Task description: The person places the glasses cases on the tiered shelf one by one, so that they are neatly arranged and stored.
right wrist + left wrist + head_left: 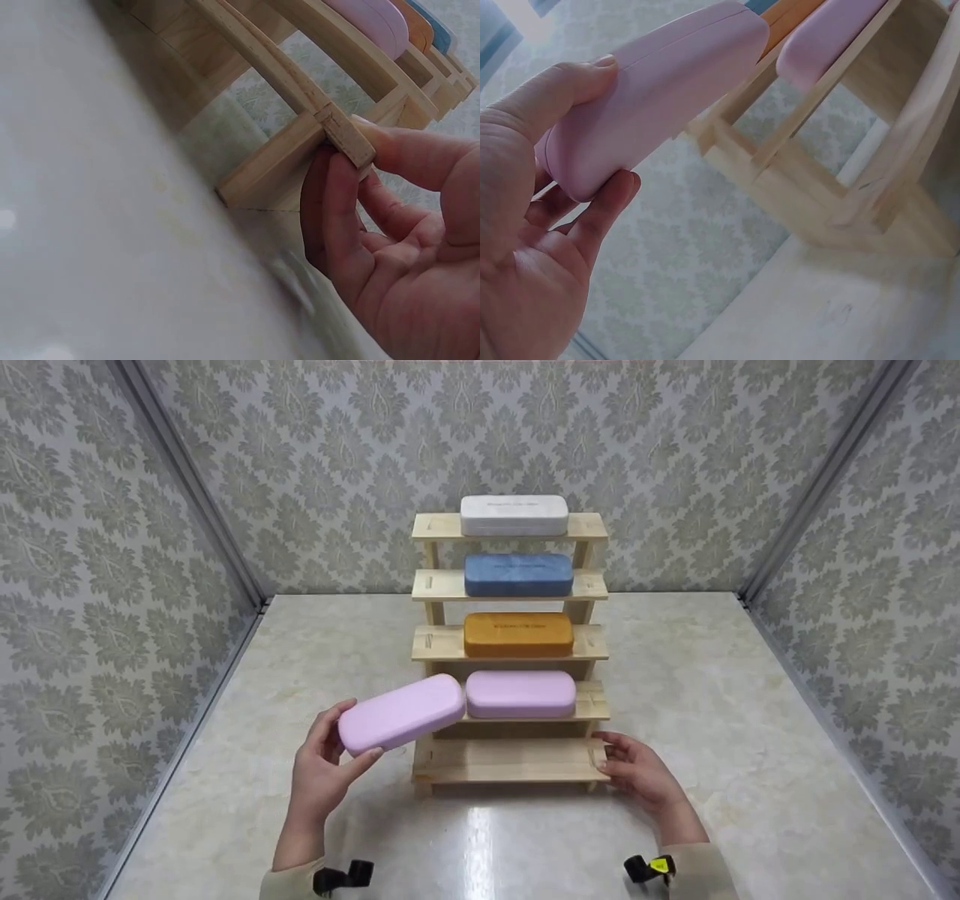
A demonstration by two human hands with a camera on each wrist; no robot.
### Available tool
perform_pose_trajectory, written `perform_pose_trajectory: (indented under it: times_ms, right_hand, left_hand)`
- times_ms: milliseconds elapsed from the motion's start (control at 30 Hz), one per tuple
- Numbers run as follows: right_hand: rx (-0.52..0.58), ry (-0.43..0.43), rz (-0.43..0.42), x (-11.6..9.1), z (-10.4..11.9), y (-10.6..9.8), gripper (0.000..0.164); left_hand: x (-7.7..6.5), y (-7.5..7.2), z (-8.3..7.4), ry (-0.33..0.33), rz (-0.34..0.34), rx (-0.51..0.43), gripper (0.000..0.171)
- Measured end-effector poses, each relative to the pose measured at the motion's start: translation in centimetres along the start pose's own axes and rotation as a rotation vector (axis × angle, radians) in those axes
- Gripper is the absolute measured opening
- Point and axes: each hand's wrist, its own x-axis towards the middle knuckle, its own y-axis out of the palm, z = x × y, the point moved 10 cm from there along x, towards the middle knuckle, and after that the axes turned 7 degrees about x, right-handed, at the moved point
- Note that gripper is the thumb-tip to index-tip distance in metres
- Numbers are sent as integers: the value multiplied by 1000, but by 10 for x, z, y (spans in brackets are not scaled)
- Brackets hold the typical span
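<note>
My left hand point(322, 769) grips one end of a pink glasses case point(403, 713), thumb on one side and fingers on the other. The case is tilted, its far end raised beside the fourth tier of a wooden tiered rack point(510, 761). A second pink case point(520, 694) sits on that tier, close to the held one in the head view. My right hand point(641, 776) pinches the right end of the rack's lowest shelf; in the right wrist view thumb and fingers point(341, 199) clasp the shelf's end point(349, 139) from above and below.
Above the pink case, one per tier, stand an orange case point(518, 635), a blue case point(518, 575) and a white case point(514, 515) on top. The rack stands on a pale marbled table point(315, 660). Patterned walls point(337, 472) close in the back and both sides.
</note>
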Motion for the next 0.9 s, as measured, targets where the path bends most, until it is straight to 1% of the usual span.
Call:
perform_pose_trajectory:
  times_ms: [167,367,500,700,800,900]
  right_hand:
    - [-6,0,5,1,2,2,71]
    - [-13,8,-7,2,1,2,70]
    - [-25,13,-8,0,0,1,70]
    - [-22,20,-36,-1,2,-2,70]
    - [-20,24,-39,-1,2,-2,70]
    - [-11,23,-37,-1,0,-1,70]
  left_hand:
    - [-5,20,0,3,63,-11,76]
    - [-12,41,-4,47,113,-73,75]
    - [-17,57,-7,67,162,-107,75]
    - [-17,83,-13,107,242,-125,75]
    - [-17,95,-12,98,279,-140,75]
    - [-18,108,-9,66,316,-152,75]
